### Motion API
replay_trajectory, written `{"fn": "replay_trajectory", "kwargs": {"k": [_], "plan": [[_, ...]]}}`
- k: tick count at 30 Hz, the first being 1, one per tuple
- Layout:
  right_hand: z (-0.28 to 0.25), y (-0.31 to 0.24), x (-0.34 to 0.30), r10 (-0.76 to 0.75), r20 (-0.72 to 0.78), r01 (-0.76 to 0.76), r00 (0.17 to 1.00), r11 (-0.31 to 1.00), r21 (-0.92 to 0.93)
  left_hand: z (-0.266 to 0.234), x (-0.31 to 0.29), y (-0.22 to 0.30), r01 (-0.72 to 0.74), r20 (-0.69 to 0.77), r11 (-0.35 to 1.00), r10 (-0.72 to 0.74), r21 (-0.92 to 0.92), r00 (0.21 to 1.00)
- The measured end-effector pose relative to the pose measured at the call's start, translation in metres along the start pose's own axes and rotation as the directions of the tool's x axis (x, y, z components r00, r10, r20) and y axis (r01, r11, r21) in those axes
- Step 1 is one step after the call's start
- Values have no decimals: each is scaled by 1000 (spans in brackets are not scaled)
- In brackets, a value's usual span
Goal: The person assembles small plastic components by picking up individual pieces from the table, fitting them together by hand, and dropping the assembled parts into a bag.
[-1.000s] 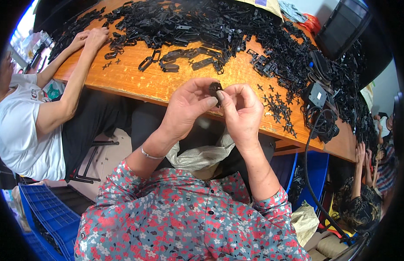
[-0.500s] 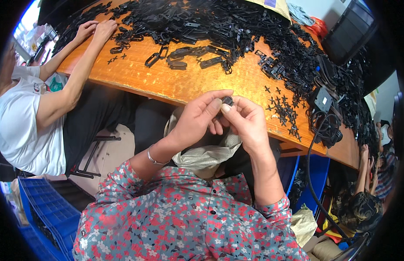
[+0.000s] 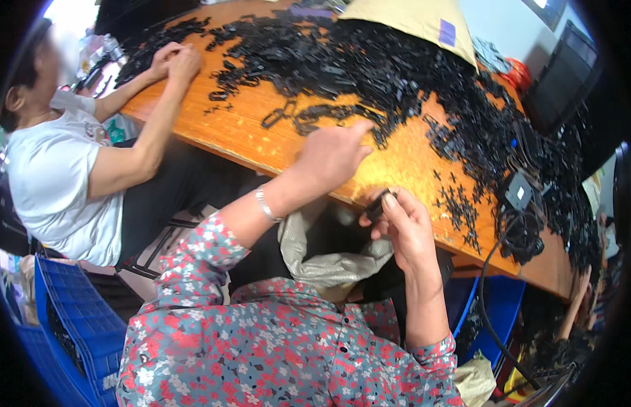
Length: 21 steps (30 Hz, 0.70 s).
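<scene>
left hand off to the black heap, right hand alone with the part

half a second ago both hands met around one small black part; now they have split. the right hand (image 3: 412,227) alone pinches the black part (image 3: 376,207) between thumb and fingers, on the near side of the heap of black pieces (image 3: 315,61) and well apart from it, by the front edge of the wooden table (image 3: 240,142). the left hand (image 3: 334,156) has swung out toward the heap, its fingertips near the loose black frames (image 3: 329,110) along the heap's near edge; it is blurred, so i cannot tell whether it grips anything

an open woven sack (image 3: 339,268) sits further to the near side of the heap, below the table edge. small black crosses (image 3: 459,210) lie on the heap's near right side. left of the heap, a co-worker's hands (image 3: 176,64) remain close together. beyond the heap, more of a beige bag (image 3: 397,20) now shows
</scene>
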State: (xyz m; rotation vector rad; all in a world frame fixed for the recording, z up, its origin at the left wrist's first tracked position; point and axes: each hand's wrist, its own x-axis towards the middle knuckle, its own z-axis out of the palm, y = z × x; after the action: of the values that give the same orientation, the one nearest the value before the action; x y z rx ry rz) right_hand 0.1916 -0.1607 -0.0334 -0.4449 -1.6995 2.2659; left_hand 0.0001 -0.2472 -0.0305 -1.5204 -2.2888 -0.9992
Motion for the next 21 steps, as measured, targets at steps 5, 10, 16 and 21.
{"fn": "replay_trajectory", "kwargs": {"k": [5,10,16,21], "plan": [[-1,3,-4,31,18,-31,999,999,13,27,27,-22,-72,37,953,64,295,997],[0,0,-4,68,57,-70,996,997,35,18,22,-25,-145,-115,948,183,283,976],[4,-7,8,-17,70,10,997,995,97,-5,6,-1,-127,-66,980,139,154,988],[7,-16,22,-69,26,66,997,994,86,-16,-18,8,-183,57,980,187,-80,981]]}}
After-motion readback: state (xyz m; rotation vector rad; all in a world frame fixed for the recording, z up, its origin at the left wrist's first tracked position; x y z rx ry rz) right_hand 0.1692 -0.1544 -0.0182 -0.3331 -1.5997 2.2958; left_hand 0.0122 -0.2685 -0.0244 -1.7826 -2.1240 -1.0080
